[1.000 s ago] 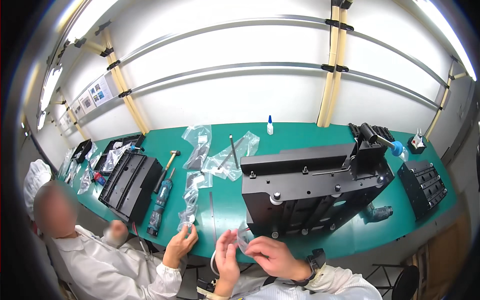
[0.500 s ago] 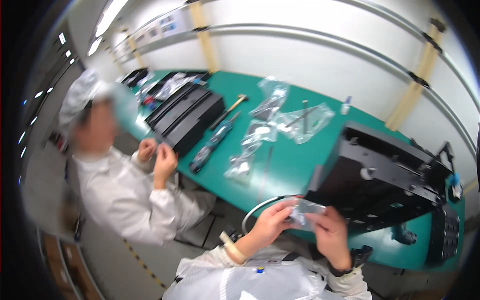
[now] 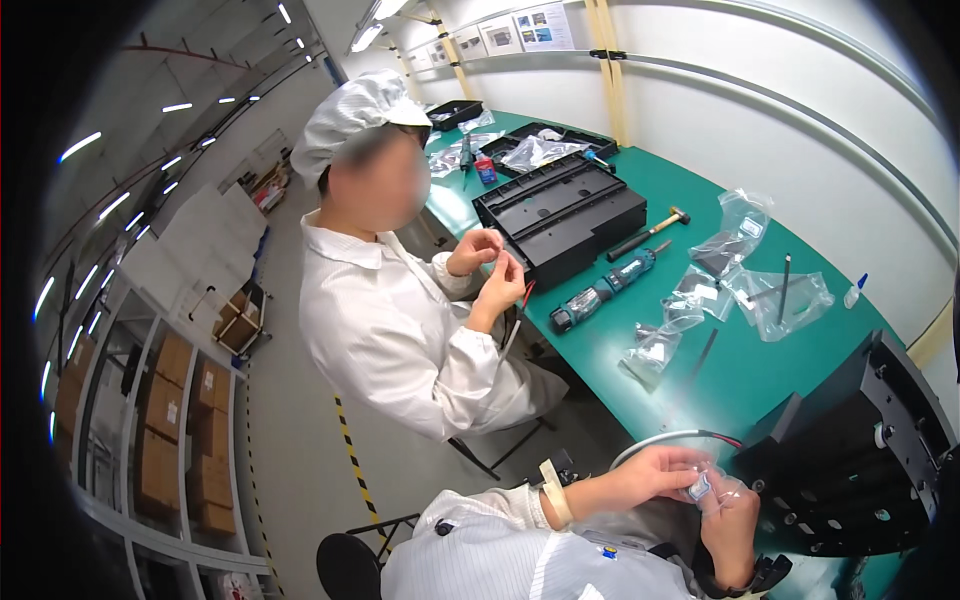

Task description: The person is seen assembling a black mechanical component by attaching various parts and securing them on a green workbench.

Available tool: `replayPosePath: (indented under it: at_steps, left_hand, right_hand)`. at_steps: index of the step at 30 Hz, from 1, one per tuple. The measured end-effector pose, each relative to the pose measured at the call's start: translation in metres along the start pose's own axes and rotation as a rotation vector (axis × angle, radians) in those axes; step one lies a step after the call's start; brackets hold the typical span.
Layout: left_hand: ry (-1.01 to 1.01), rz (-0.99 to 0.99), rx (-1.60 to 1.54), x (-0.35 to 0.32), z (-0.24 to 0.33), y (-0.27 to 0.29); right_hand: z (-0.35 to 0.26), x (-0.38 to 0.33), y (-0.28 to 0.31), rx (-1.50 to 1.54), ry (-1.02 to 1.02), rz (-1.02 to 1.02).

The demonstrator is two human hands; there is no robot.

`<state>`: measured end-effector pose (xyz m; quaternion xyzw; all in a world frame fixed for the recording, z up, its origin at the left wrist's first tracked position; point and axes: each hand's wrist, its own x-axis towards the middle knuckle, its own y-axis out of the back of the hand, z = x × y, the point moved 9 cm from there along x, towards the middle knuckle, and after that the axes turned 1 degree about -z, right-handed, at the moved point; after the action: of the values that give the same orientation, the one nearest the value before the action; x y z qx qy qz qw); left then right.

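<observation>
At the near right edge of the bench, a small clear plastic bag [image 3: 706,486] with a white label is held between my hands. My left hand [image 3: 652,478] pinches its left side. On the other side my right hand [image 3: 732,530] has its fingers closed around the plastic. What is inside the bag is too small to make out. Just beyond my hands stands a large black metal housing [image 3: 850,465] with several holes and fasteners. A white cable [image 3: 655,438] with a red and black end curves beside it, behind my left hand.
At left sits a co-worker [image 3: 400,310] in white, hands raised before another black housing [image 3: 560,215]. On the green bench [image 3: 590,355] lie a power screwdriver [image 3: 605,290], a hammer [image 3: 650,233], several clear bags [image 3: 780,300] and a small bottle [image 3: 855,290]. Shelves with boxes [image 3: 165,430] stand far left.
My view has swung left, so the co-worker and shelves show more fully. Both hands still hold the small bag, and the right hand has closed more tightly round it.
</observation>
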<state>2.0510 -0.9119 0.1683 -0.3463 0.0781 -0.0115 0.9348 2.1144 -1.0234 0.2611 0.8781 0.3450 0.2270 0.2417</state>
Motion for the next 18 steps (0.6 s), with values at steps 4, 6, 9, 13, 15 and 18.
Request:
replayPosePath:
  at_steps: [4, 6, 9, 13, 15, 18]
  left_hand:
    - [0.014, -0.035, 0.052, 0.0, -0.004, 0.005]
    - [0.004, -0.062, 0.097, 0.002, -0.012, 0.008]
    - [-0.016, -0.039, 0.08, 0.0, -0.017, 0.012]
    - [-0.044, -0.07, 0.109, 0.009, -0.022, 0.008]
    - [-0.068, -0.057, 0.127, 0.01, -0.017, 0.007]
    - [-0.086, -0.054, 0.098, 0.012, -0.008, 0.005]
  right_hand:
    - [-0.003, 0.0, -0.009, 0.008, 0.085, -0.01]
    - [-0.001, 0.003, -0.01, -0.022, 0.088, -0.033]
    - [-0.006, 0.007, -0.011, -0.039, 0.075, -0.039]
    - [-0.006, 0.007, -0.011, -0.164, 0.037, -0.03]
    - [-0.014, 0.009, -0.012, -0.318, 0.07, -0.019]
    - [-0.02, 0.012, -0.01, -0.211, 0.088, 0.086]
